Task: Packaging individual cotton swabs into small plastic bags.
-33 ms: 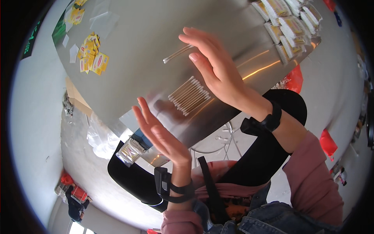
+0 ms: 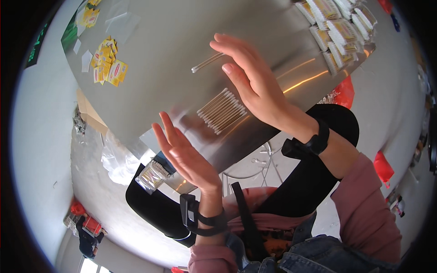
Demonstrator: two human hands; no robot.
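On the metal table, a neat row of cotton swabs (image 2: 221,111) lies side by side between my two hands. My right hand (image 2: 255,79) is above the table to the right of the row, thumb and fingers apart. One or two loose cotton swabs (image 2: 205,63) reach out to the left from behind its fingers; their far ends are hidden, and no grip on them shows. My left hand (image 2: 189,159) is raised over the near edge, fingers stretched and spread, holding nothing. Beside it, a clear bag of cotton swabs (image 2: 153,176) sits at the table's near left edge.
Many packs of cotton swabs (image 2: 339,34) are heaped at the far right of the table (image 2: 159,59). Yellow printed cards (image 2: 108,63) lie in a pile at the left, with clear plastic bags (image 2: 120,22) beyond. A person (image 2: 87,236) is in the background.
My left hand has shifted slightly left, its fingers a little more spread. My right hand and the swabs stay nearly as they were.
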